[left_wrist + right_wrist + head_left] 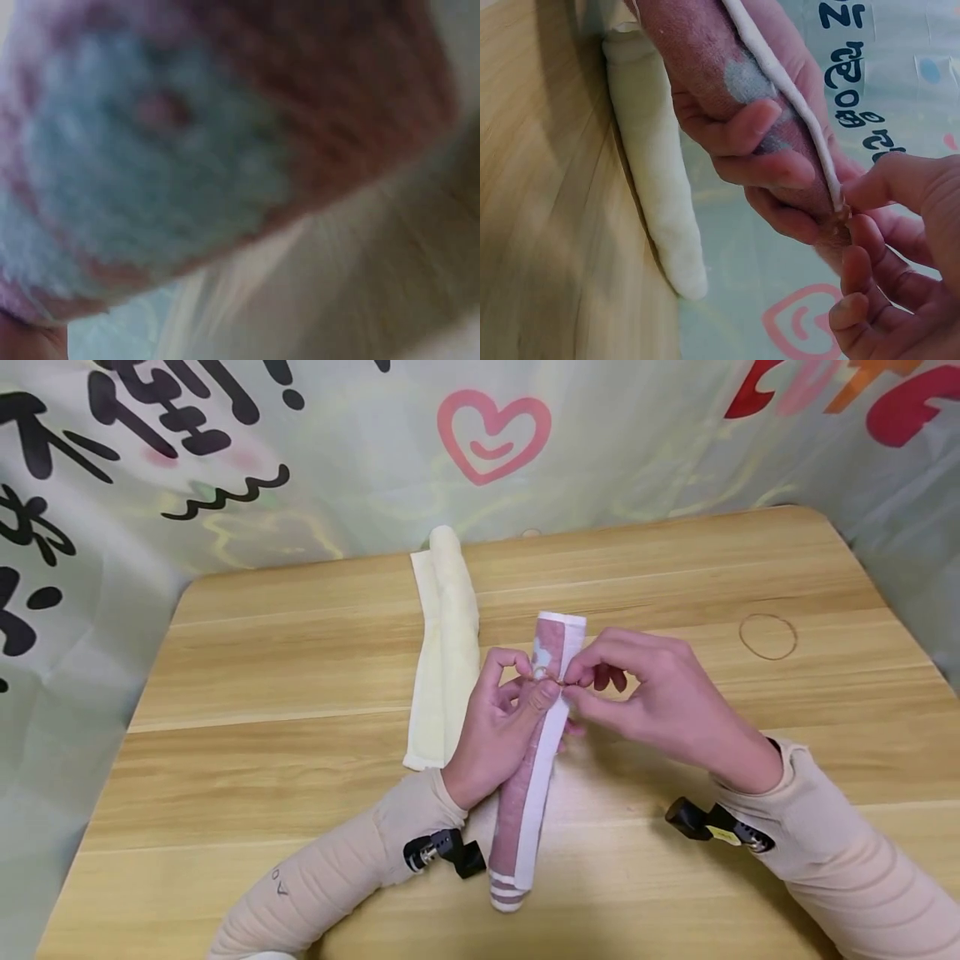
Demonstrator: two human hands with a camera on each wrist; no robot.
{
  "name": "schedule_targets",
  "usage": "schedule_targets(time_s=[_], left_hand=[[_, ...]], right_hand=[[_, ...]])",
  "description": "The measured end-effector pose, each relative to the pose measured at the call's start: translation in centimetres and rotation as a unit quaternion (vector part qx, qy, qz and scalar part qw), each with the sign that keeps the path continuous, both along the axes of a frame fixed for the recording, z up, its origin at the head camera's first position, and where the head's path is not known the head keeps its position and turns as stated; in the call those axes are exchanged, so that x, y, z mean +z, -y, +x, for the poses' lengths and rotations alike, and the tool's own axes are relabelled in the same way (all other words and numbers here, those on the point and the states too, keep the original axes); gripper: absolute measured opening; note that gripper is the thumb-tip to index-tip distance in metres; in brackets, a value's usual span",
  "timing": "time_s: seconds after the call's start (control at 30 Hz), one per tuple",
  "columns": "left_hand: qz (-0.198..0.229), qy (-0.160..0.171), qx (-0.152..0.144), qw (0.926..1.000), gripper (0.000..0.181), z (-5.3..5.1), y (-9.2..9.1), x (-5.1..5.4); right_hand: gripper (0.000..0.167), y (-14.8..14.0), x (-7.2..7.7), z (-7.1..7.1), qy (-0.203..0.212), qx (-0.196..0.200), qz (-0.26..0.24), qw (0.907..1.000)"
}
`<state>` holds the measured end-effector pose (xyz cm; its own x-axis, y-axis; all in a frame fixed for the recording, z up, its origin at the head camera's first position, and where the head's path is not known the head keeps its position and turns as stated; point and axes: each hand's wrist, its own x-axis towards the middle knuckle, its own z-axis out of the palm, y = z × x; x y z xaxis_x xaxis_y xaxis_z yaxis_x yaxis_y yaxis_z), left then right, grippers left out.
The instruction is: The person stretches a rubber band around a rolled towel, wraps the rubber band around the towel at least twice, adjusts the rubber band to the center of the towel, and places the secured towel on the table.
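Observation:
A pink towel (517, 827) with a white edge strip is rolled into a long tube, held at a tilt in the head view. My left hand (498, 735) grips it round its upper half; in the right wrist view the left fingers (761, 172) curl round its pale blue patches. A thin brown rubber band (553, 680) lies across the roll near the left thumb. The right hand (652, 693) pinches the band between thumb and fingertips at the white strip. Close up and blurred, the towel (165, 165) fills much of the left wrist view.
A cream towel (453, 635), partly rolled, lies behind and left of the hands. Another rubber band (797, 639) lies on the wooden table (262, 777) at the right. A printed cloth backdrop (360, 452) stands along the far table edge.

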<state>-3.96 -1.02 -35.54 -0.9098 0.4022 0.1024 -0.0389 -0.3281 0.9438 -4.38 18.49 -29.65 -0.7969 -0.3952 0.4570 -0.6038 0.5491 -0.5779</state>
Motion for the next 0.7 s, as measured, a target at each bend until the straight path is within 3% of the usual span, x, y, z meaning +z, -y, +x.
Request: schedule_targets(time_s=[0.3, 0.5, 0.7], left_hand=[[0.016, 0.004, -0.002, 0.9999, 0.02, 0.0, 0.0, -0.1], [0.022, 0.029, -0.004, 0.9993, 0.01, 0.0, -0.3, -0.4], [0.021, 0.063, -0.003, 0.9978, 0.014, -0.1, -0.5, -0.6]], right_hand=[[0.022, 0.3, -0.3, 0.0, -0.014, -0.001, 0.018, 0.9997], [0.018, 0.4, -0.6, -0.2, -0.02, -0.01, 0.026, 0.9994], [0.013, 0.2, -1.2, -0.6, -0.044, -0.002, 0.046, 0.998]])
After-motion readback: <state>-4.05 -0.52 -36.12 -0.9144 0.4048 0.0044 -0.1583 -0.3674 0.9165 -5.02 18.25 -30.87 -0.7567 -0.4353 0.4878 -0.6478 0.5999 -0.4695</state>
